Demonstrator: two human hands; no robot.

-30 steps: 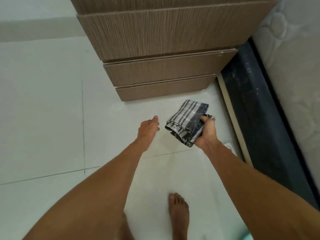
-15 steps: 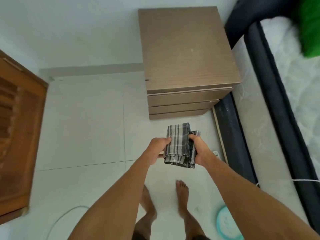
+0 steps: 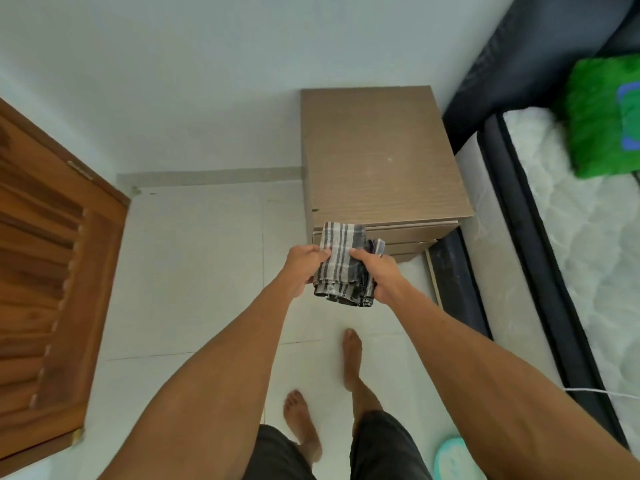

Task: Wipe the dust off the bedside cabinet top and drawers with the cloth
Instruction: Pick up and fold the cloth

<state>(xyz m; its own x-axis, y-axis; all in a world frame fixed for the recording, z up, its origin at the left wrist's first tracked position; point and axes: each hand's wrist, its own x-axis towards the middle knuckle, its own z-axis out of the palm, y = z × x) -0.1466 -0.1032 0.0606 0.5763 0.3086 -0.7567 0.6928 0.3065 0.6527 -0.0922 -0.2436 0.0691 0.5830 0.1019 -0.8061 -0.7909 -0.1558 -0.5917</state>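
At the centre of the frame, the left hand (image 3: 304,268) and right hand (image 3: 375,277) both clutch a folded striped cloth (image 3: 341,268) (grey with dark bands), held in the air in front of the drawers (image 3: 408,235) of the bedside cabinet (image 3: 377,154), whose brown top fills the upper middle.

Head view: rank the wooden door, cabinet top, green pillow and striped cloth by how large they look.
1. wooden door
2. cabinet top
3. green pillow, partly cut off by the frame
4. striped cloth, though nearest the camera
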